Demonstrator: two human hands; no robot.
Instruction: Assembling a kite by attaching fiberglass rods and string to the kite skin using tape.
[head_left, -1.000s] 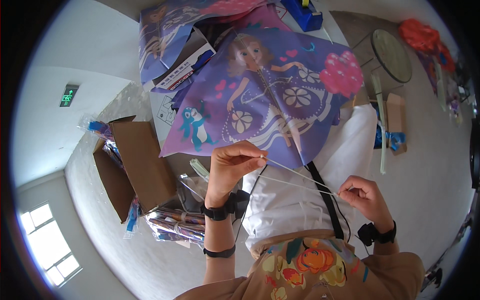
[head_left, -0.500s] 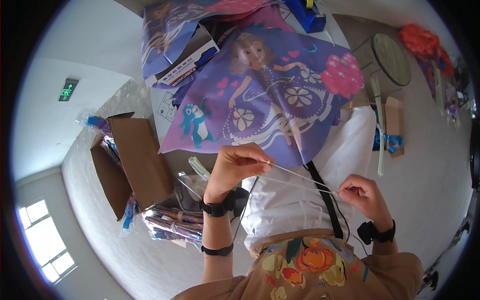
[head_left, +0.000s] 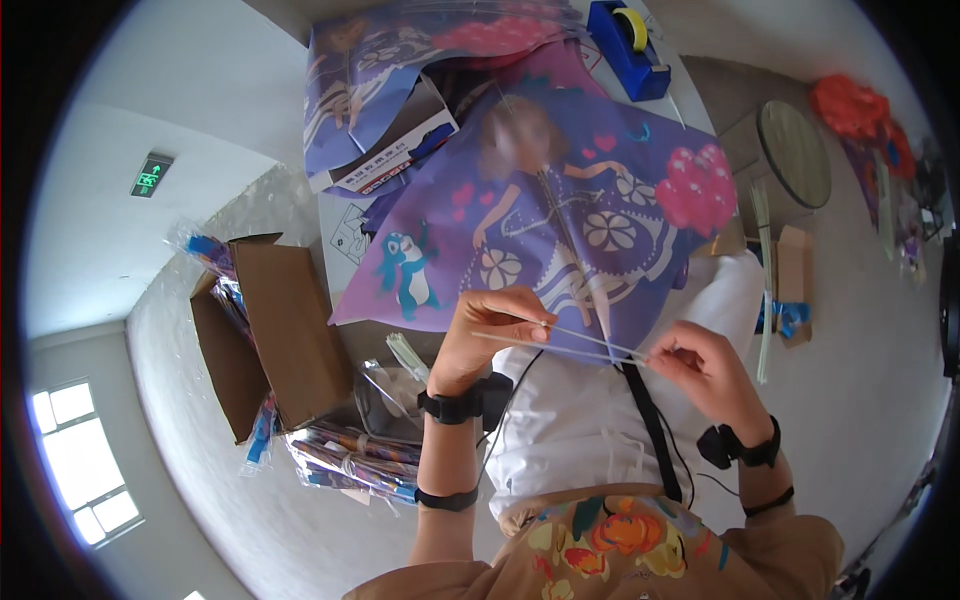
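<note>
Two thin white rods [head_left: 595, 344] stretch between my hands, above my lap. My left hand [head_left: 500, 325] is closed, pinching a rod near its end with thumb and forefinger. My right hand [head_left: 700, 368] is closed too, with its fingertips on the rods where they come together at their right ends. The lower rod's left end reaches past my left fingertips, below the palm. Just beyond my hands, a purple printed kite [head_left: 560, 215] lies spread over the table, its near edge hanging toward my lap. It shows a figure in a gown, pink balloons and a blue animal.
More kite sheets [head_left: 385, 75] lie at the back beside a printed box [head_left: 400, 155]. A blue tape dispenser [head_left: 628, 55] stands at the far right. Left are a cardboard box [head_left: 290, 330] and wrapped bundles [head_left: 355, 455]; right, a round stool [head_left: 795, 152] and white rods [head_left: 766, 310].
My right hand has moved left and slightly up, closer to my left hand. The lower rod now extends further left past my left fingers. The whole view has shifted a little.
</note>
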